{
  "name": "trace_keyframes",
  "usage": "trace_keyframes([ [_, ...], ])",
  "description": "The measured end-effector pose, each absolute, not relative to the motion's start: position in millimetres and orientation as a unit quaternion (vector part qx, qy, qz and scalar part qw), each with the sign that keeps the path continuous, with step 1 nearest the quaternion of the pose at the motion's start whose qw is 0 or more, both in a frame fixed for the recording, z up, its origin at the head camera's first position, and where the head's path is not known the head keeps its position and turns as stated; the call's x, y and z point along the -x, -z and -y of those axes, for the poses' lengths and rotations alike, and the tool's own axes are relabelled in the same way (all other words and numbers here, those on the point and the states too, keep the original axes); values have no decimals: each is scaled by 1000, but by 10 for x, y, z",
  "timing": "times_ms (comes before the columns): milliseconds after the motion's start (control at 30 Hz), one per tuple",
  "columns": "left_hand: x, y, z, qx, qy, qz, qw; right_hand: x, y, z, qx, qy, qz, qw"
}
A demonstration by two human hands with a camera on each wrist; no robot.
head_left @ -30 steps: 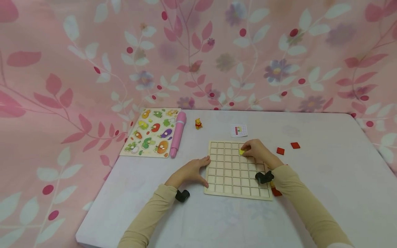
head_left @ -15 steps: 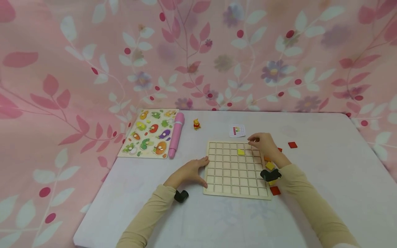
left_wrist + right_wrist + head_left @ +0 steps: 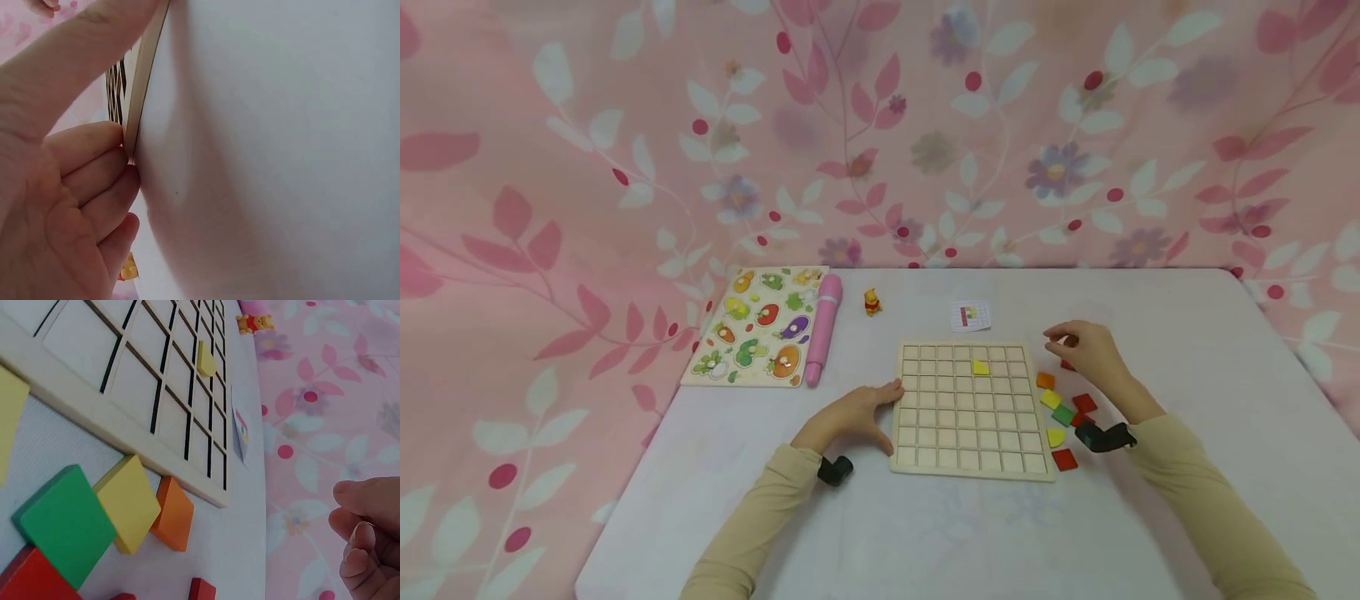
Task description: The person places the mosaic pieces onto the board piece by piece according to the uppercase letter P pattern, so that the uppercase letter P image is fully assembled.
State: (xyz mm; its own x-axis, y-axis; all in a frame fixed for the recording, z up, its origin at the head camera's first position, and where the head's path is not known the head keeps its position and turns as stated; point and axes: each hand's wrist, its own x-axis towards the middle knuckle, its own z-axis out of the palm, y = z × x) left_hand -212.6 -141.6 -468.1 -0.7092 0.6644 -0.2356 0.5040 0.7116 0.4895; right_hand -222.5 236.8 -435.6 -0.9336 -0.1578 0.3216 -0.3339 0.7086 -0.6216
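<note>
The left hand (image 3: 848, 417) lies flat on the white table (image 3: 1187, 467), with its straight fingers (image 3: 94, 169) pressing against the left edge of the wooden grid board (image 3: 967, 408). Just right of the board there is a group of loose square tiles: red (image 3: 1064, 459), yellow (image 3: 1056, 437), green (image 3: 1062, 414) and orange (image 3: 1045, 380). One yellow tile (image 3: 981, 367) sits in a cell in the upper part of the board. The right hand (image 3: 1086, 352) hovers above the tiles with its fingers loosely curled and holds nothing. Farther away lie a small pattern card (image 3: 970, 316), a bear figurine (image 3: 872, 302), a pink pen (image 3: 823, 327) and a vegetable puzzle board (image 3: 758, 325).
</note>
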Motion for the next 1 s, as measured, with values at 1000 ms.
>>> trace_keyframes([
  [1000,2111,4708,1426,-334,-217,-900,179,2215,4706,-2394,-134,-296,946,-15],
])
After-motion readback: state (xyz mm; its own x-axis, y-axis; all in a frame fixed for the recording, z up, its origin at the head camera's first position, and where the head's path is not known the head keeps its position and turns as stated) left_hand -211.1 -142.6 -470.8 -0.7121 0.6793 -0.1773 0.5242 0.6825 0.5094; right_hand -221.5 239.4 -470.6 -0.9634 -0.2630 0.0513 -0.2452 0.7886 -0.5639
